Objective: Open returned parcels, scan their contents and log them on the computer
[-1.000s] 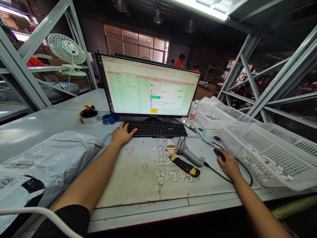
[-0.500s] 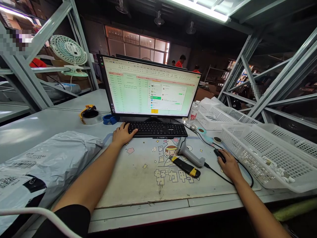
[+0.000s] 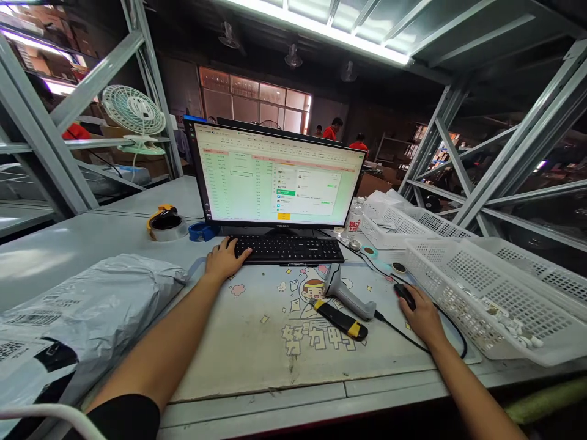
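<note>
My left hand (image 3: 224, 260) rests on the left end of the black keyboard (image 3: 293, 249), its fingers spread over the keys. At the right, my right hand (image 3: 420, 313) lies over a black computer mouse (image 3: 405, 296), with the fingers curved round it. Behind the keyboard, the monitor (image 3: 233, 195) shows a spreadsheet with a chat window over it. Between my arms, a grey barcode scanner (image 3: 351, 296) and a black and yellow utility knife (image 3: 340, 319) lie side by side on the printed desk mat (image 3: 229, 354).
A white plastic parcel (image 3: 114, 293) lies along my left forearm. Behind it are a tape roll (image 3: 169, 227) and a blue ring-shaped item (image 3: 200, 231). White mesh baskets (image 3: 486, 287) line the right side. A clip fan (image 3: 134, 113) hangs on the left rack. People in red (image 3: 331, 131) are far behind.
The whole view has tilted slightly upward, so the desk items appear a little lower. Both hands stay where they were, on the keyboard and the mouse.
</note>
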`<action>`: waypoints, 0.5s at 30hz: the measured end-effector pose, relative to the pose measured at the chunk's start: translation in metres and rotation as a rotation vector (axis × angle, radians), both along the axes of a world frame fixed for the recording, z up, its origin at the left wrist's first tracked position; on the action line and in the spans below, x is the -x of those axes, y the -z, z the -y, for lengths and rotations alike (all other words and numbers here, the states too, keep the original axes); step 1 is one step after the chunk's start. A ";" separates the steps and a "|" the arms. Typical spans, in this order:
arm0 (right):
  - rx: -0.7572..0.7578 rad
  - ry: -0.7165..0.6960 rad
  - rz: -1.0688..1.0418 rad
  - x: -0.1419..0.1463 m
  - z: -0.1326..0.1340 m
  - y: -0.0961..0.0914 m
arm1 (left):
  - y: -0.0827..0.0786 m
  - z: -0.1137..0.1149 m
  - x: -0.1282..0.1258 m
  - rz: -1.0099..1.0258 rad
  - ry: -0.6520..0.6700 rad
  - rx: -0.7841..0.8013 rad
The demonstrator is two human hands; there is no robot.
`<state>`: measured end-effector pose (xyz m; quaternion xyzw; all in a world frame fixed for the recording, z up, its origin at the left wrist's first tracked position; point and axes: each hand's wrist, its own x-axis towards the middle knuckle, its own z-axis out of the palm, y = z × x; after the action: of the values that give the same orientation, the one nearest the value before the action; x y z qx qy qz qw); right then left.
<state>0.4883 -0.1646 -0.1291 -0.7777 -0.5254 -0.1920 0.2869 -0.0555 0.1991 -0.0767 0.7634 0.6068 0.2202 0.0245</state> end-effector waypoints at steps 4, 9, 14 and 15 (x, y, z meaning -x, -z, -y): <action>0.030 0.024 0.029 0.002 -0.002 0.001 | -0.024 0.013 -0.008 0.029 -0.003 -0.083; 0.023 0.026 0.062 0.003 -0.005 0.002 | -0.121 0.097 -0.048 0.206 0.386 -0.275; 0.039 0.017 0.016 0.002 -0.004 0.000 | -0.209 0.282 -0.064 0.373 1.464 -0.416; 0.042 0.017 0.004 0.002 -0.004 0.000 | -0.218 0.313 -0.061 0.301 1.589 -0.411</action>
<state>0.4864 -0.1610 -0.1287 -0.7875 -0.5234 -0.1849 0.2676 0.0053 -0.1141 0.1412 0.9159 -0.1744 0.3433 0.1133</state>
